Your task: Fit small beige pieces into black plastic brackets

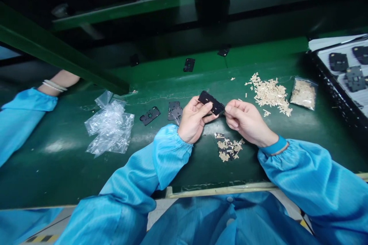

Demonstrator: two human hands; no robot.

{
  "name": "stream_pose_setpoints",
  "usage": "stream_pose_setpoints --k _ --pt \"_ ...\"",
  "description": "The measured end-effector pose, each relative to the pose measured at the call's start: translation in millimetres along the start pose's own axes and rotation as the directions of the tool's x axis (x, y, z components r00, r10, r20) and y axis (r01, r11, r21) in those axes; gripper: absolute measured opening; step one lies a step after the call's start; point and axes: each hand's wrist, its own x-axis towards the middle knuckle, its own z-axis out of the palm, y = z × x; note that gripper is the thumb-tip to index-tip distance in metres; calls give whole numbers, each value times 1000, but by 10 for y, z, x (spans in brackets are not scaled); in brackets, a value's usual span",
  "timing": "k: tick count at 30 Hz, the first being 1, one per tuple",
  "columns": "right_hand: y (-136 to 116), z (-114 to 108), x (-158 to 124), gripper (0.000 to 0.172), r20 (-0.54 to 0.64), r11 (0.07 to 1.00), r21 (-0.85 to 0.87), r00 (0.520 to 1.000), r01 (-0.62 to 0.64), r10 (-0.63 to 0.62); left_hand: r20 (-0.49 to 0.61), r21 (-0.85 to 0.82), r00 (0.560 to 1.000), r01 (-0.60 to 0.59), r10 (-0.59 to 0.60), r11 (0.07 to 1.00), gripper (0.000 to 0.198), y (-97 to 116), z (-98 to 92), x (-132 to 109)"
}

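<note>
Between thumb and fingers my left hand point(194, 118) grips a flat black plastic part point(211, 102), tilted above the green table. My right hand point(244, 118) is at the part's right end, thumb and forefinger pinched together; whatever they hold is too small to make out. Below the hands lies a small pile of cream and black pieces point(229, 147). To the right spreads a bigger heap of small cream strips point(271, 93). More black parts point(174, 111) rest left of my left hand, including a single black plate point(150, 116).
A heap of clear plastic bags point(110, 126) lies at the left. Right of the strips sits a filled zip bag point(304, 93), then a black-edged tray point(330, 78) holding black parts. A green post point(60, 55) slants across the left, beside another person's blue sleeve point(25, 111).
</note>
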Motion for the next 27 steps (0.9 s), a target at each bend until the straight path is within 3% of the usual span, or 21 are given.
stream_pose_setpoints --k 7,11,14,18,23,27 --pt "29 -5 -10 30 39 1000 1 999 15 -15 3 -3 1000 -7 7 1000 49 -11 4 -11" --pt "22 -30 -12 26 86 996 -84 996 6 1 14 -13 1000 -3 4 1000 49 13 -8 1" --pt "-6 -43 -11 25 60 993 -114 998 -1 8 20 -20 1000 -12 12 1000 49 27 -14 10" --pt "-34 -12 -15 26 -10 999 -11 999 44 -44 29 -4 1000 0 1 1000 47 14 -1 -5" --pt "16 45 -26 30 95 990 136 995 -22 10 6 3 1000 19 -19 1000 46 -18 46 -53" --pt "68 58 -38 30 126 985 173 992 -2 -20 -28 -65 999 42 -44 997 47 -28 81 -78"
